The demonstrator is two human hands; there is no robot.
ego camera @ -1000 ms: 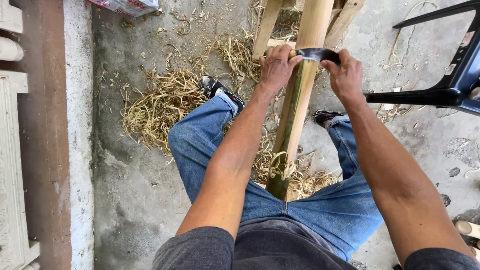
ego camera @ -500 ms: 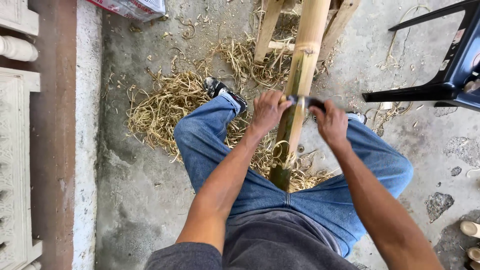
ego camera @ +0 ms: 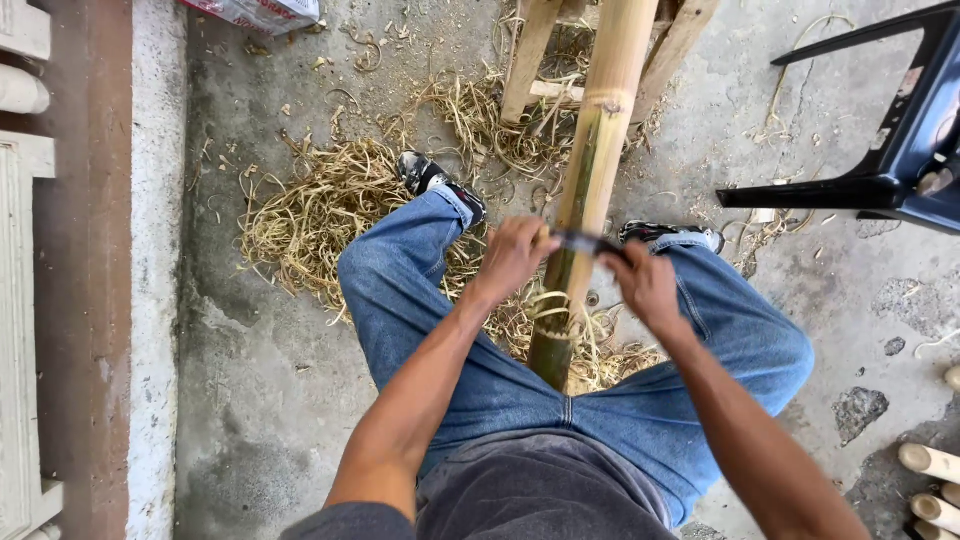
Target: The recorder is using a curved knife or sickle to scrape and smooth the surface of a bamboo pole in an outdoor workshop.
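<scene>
1. Bamboo pole [ego camera: 600, 130] runs from between the knees up to a wooden stand [ego camera: 528, 55] at the top of the view. It slants away from the person, with its cut lower end down among the shavings [ego camera: 310, 215] near the lap.

2. Pole, as a judgement: stiff and hard, fairly long, so likely weighty enough to want propping at both ends. Its skin looks smooth and glossy above the node, green and scraped lower down, so it may be slippery to bare palms. It would not crush or bend under a grip. Hold would be surest around the shaft near a node, where the ridge gives purchase.

3. Blade [ego camera: 585, 242] lies crosswise on the pole, about midway along the visible length, touching its upper face. It is a dark, narrow two-handled tool, one end to each side of the shaft.

4. Left hand [ego camera: 512, 258] is closed in a fist around the blade's left end, fingers curled under, just beside the pole's left edge.

5. Right hand [ego camera: 645, 285] is wrapped shut around the right end, knuckles up, just beside the pole's right edge. Neither hand grips the pole itself; it passes between them, under the blade.

6. Curls of pale shaving hang on the pole just below the blade and heap on the concrete floor [ego camera: 250, 400] around the feet.

7. Nearby: a dark plastic chair [ego camera: 900, 170] to the right, well apart, and cut pole ends [ego camera: 930, 465] at the lower right corner.
</scene>
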